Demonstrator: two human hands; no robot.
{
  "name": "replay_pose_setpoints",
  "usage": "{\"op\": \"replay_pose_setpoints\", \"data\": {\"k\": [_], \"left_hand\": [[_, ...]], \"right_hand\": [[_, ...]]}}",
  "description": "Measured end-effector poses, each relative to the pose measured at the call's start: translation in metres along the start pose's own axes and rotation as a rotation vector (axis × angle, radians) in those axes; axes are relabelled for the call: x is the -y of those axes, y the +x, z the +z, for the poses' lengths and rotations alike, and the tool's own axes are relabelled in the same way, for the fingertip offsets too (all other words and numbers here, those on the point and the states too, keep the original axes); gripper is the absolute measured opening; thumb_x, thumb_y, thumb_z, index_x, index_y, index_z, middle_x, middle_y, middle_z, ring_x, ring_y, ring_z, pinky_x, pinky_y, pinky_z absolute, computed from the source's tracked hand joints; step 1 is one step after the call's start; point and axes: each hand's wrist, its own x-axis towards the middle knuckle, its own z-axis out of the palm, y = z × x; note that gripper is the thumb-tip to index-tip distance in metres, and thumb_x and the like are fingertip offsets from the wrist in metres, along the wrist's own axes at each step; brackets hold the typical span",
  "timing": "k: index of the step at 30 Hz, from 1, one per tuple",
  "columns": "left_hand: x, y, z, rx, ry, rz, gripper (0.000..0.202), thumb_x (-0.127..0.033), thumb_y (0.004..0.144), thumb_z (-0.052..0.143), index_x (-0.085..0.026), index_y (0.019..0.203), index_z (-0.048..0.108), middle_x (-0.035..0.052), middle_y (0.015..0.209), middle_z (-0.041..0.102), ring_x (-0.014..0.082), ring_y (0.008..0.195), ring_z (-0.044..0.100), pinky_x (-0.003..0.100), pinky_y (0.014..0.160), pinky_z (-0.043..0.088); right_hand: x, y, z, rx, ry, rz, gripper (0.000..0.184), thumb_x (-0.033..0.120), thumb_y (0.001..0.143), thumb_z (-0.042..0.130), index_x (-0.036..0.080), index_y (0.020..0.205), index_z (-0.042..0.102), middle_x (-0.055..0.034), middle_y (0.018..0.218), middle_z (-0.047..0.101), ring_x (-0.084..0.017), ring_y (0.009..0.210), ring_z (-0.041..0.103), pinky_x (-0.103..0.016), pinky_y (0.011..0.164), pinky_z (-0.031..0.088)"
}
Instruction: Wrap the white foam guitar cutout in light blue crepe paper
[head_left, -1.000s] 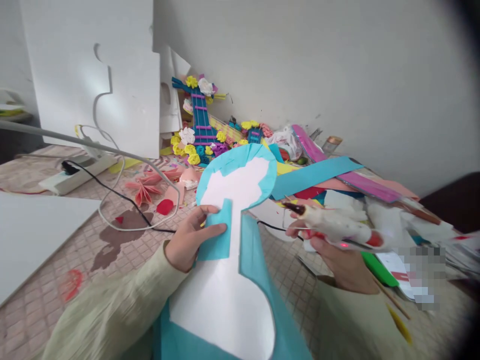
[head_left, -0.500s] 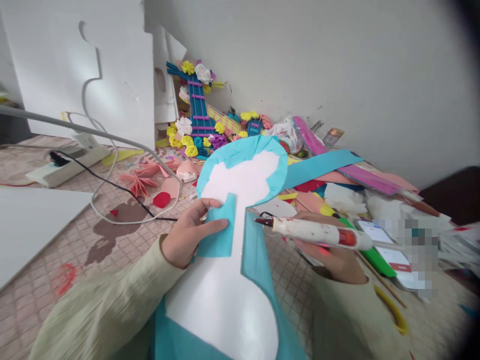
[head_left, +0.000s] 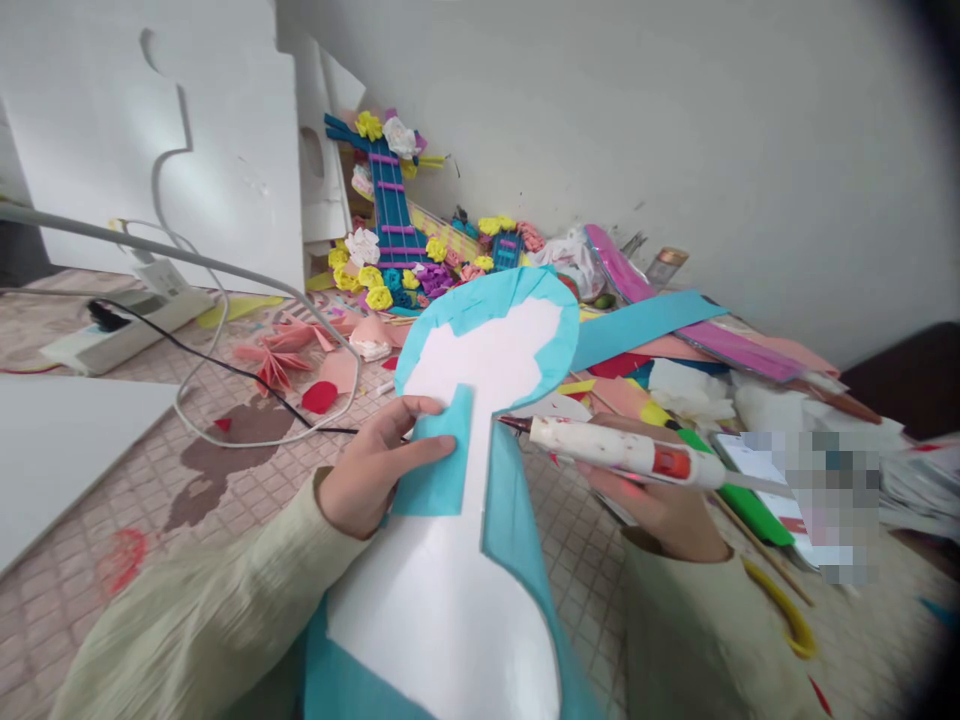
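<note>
A guitar-shaped white board (head_left: 450, 620) lies in front of me with turquoise paper (head_left: 517, 560) beneath it and folded over its rounded top end. My left hand (head_left: 379, 465) grips the board's narrow neck, thumb pressing down a turquoise paper flap (head_left: 435, 475). In my right hand (head_left: 660, 500) is a white hot glue gun (head_left: 600, 445), held level with its dark tip pointing left. That tip is at the right edge of the neck, just below the rounded end; whether it touches cannot be told. Most of my right fingers are hidden behind the gun.
Behind stands a blue paper guitar (head_left: 390, 200) with yellow and white paper flowers. A power strip (head_left: 127, 325) and looping white cable (head_left: 292, 290) lie left, near a white board (head_left: 75, 440). At right are a phone (head_left: 780, 500), a green object (head_left: 757, 515) and yellow scissor handles (head_left: 784, 610).
My right hand has moved the glue gun slightly left and up, bringing its tip to the neck's edge. My left hand keeps its hold on the board and flap.
</note>
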Motion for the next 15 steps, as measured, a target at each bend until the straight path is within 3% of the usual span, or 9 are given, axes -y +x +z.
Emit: {"op": "replay_pose_setpoints", "data": {"k": [6,15], "left_hand": [[0.0,-0.0003,0.0005,-0.006,-0.01,-0.018,0.04,-0.021,0.049,0.078,-0.021,0.081,0.054,-0.0051,0.078,0.055,0.0088,0.056,0.054,0.02,0.048,0.042],[0.0011,-0.0003,-0.0001,0.006,-0.022,-0.015,0.039,-0.021,0.05,0.078,-0.021,0.081,0.054,-0.0052,0.079,0.054,0.0085,0.058,0.054,0.02,0.049,0.042]], "right_hand": [[0.0022,-0.0009,0.0019,0.035,-0.005,0.077,0.015,0.02,0.074,0.06,0.026,0.086,0.066,-0.0035,0.077,0.067,-0.023,0.076,0.062,-0.033,0.061,0.048],[0.0022,-0.0049,0.004,-0.03,-0.022,0.106,0.007,0.022,0.075,0.06,0.027,0.072,0.064,-0.0004,0.067,0.063,-0.019,0.067,0.06,-0.031,0.057,0.047]]}}
